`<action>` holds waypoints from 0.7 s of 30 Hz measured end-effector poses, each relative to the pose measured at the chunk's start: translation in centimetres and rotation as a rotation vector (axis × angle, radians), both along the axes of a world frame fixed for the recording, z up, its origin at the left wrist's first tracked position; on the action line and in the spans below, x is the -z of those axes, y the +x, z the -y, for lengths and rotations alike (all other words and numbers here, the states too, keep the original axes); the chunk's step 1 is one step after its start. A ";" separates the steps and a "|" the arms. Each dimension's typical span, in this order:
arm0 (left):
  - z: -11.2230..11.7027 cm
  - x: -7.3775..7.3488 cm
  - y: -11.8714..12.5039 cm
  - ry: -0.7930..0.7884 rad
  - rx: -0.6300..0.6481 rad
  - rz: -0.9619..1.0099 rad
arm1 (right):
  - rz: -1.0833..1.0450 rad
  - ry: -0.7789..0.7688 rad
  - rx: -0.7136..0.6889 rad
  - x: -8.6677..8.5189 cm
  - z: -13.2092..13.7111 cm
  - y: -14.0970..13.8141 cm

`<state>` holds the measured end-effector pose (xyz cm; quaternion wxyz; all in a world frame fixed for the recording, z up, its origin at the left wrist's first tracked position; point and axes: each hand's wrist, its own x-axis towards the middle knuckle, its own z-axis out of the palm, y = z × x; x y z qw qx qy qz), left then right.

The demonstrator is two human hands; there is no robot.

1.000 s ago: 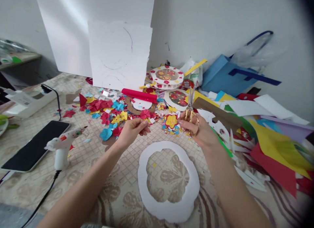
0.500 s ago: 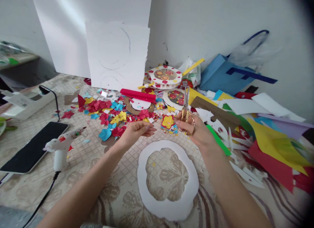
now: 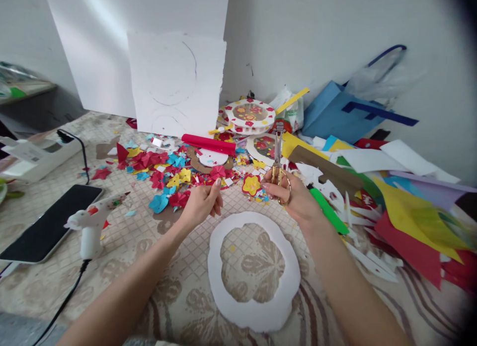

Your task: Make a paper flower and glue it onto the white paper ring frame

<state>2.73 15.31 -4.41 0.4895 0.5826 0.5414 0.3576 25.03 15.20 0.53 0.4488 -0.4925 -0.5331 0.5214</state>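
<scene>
One pair of gold-handled metal scissors (image 3: 277,155) was held points-away by the right hand (image 3: 296,196), presumably for safety; the left hand (image 3: 201,205) was loosely curled, contents undeterminable, near a flat-laid white scalloped ring (image 3: 257,316).

Shiny metal scissors (image 3: 278,151), gold-toned at the handles, show on my feed; I make out a smooth, matt white ring (image 3: 216,269), a glue gun (image 3: 90,242) of white plastic, matt paper flowers (image 3: 157,180) and a glass-smooth phone (image 3: 50,224).
</scene>
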 end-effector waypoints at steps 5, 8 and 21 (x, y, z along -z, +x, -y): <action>-0.4 0.7 -0.4 0.139 0.025 -0.061 | 0.010 -0.011 0.007 0.3 0.0 -0.1; -0.8 1.3 -0.4 0.110 0.072 0.042 | -0.007 -0.015 0.002 0.4 0.0 -0.2; -0.2 -0.1 -0.1 0.061 0.038 0.136 | 0.016 -0.051 0.011 0.7 0.2 -1.0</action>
